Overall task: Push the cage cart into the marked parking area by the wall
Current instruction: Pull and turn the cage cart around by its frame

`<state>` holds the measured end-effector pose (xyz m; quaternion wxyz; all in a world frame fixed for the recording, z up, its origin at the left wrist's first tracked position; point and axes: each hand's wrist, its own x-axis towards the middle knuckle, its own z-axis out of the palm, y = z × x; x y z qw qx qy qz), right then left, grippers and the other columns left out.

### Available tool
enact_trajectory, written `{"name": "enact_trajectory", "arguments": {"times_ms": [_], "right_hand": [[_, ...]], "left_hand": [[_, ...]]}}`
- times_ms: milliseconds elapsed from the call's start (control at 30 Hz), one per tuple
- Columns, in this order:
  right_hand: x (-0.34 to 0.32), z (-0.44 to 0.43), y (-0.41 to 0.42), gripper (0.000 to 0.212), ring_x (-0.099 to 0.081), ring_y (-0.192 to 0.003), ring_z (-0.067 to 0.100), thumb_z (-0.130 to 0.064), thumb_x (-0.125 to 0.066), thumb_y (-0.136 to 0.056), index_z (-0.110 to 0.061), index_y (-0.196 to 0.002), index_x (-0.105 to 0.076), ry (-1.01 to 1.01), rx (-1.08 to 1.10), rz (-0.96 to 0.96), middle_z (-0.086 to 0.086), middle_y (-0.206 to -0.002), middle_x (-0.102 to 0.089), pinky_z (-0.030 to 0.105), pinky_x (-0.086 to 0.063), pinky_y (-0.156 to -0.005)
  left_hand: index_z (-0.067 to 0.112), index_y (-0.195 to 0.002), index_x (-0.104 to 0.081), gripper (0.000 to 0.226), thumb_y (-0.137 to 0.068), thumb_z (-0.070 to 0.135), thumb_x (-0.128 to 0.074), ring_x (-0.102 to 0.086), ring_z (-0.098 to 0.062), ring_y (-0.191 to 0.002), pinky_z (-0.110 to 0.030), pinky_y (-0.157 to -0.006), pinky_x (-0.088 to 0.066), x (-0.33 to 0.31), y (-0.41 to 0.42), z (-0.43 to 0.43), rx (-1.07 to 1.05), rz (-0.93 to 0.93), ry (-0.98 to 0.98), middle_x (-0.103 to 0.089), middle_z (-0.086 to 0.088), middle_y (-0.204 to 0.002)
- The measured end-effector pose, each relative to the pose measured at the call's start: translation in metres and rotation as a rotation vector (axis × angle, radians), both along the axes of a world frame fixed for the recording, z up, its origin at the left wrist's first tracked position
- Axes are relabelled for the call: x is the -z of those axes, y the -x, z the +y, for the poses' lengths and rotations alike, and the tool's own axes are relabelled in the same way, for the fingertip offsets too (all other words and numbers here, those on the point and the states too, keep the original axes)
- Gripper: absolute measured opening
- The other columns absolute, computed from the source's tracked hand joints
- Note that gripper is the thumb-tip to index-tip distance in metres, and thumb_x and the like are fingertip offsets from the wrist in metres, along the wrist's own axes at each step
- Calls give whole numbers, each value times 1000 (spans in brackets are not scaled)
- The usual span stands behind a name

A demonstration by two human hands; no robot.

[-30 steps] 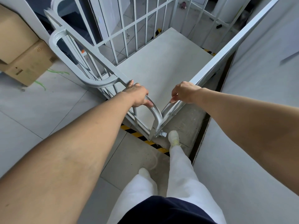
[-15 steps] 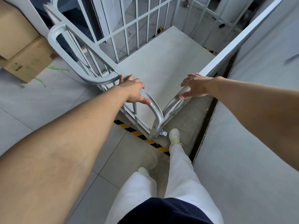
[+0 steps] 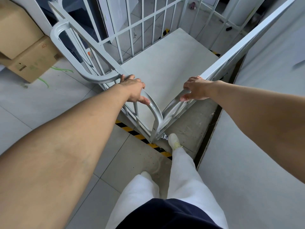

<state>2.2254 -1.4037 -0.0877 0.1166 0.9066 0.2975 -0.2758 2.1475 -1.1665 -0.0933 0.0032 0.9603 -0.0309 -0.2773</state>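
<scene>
The cart [image 3: 165,66] stands ahead of the person, its near corner over the striped tape [image 3: 140,138] and its right side close along the wall [image 3: 272,55]. The left hand [image 3: 134,90] is wrapped around the curved left rail. The right hand [image 3: 196,89] rests on the right rail, fingers loosely curled, thumb out. Boxes [image 3: 28,52] sit far left.

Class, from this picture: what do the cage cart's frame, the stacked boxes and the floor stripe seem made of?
Cage cart: probably metal tubing, painted or coated pale grey; smooth sheen, rounded bends. Boxes: brown corrugated cardboard, matt, with printed labels. Floor stripe: looks like yellow-black tape or paint, scuffed.
</scene>
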Motion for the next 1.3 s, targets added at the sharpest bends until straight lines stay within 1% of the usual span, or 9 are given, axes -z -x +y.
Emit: {"name": "enact_trajectory", "arguments": {"times_ms": [67,133,467,633,767,900,967,1133,1300], "right_hand": [[2,4,-2,71,-41,-128,27,-67,-49,-82,-12,-126,-55,-12,-11,-2,9,-129,-54,39,-29,-110],[3,6,-3,71,-41,-127,28,-67,-48,-82,-12,-125,-55,-18,-23,-8,10,-126,-55,38,-28,-109],[-1,10,-7,81,-37,-134,29,-72,-43,-81,-14,-137,-48,60,-66,-15,8,-137,-51,40,-31,-109],[1,9,-9,84,-40,-130,28,-76,-38,-79,-13,-132,-51,71,-144,-23,8,-132,-54,39,-32,-109],[0,9,-13,85,-41,-128,27,-77,-35,-78,-11,-128,-53,84,-197,-28,9,-127,-55,40,-37,-106],[2,10,-18,82,-42,-124,27,-77,-35,-79,-11,-121,-56,58,-217,-13,9,-122,-56,40,-39,-101],[2,11,-21,81,-43,-122,27,-78,-36,-78,-11,-118,-57,38,-214,-10,9,-119,-57,41,-41,-101],[6,9,-25,77,-43,-118,27,-76,-38,-81,-11,-116,-58,-21,-225,-8,8,-116,-57,38,-37,-99],[3,10,-22,77,-42,-119,27,-75,-38,-80,-10,-117,-57,-17,-207,-8,9,-118,-57,39,-38,-100]], "left_hand": [[17,-137,-46,81,-77,70,-54,-23,-27,-140,-44,-111,-19,-1,-1,4,-8,2,-4,-44,-5,-142],[17,-137,-47,81,-77,69,-55,-23,-26,-140,-44,-112,-19,0,-2,7,-14,3,1,-45,-5,-141],[16,-134,-50,79,-75,68,-58,-24,-25,-137,-42,-111,-18,2,-3,10,-32,-14,45,-48,-5,-134],[15,-132,-51,78,-74,65,-62,-21,-25,-140,-42,-114,-14,3,-2,10,-68,-14,66,-49,-5,-134],[15,-131,-52,78,-72,64,-65,-20,-25,-141,-44,-114,-13,4,-2,10,-90,-16,75,-49,-5,-135],[14,-134,-49,78,-73,60,-68,-7,-26,-148,-46,-118,-5,5,-3,10,-120,-2,65,-44,-6,-142],[13,-134,-49,77,-74,57,-69,-4,-26,-150,-45,-119,-4,6,-5,11,-138,2,75,-42,-6,-145],[13,-133,-50,76,-73,55,-70,-6,-24,-149,-42,-121,-6,7,-8,15,-133,5,87,-43,-4,-144],[13,-133,-50,75,-73,55,-70,-8,-22,-148,-40,-119,-8,5,-8,13,-131,16,83,-44,-3,-143]]}}
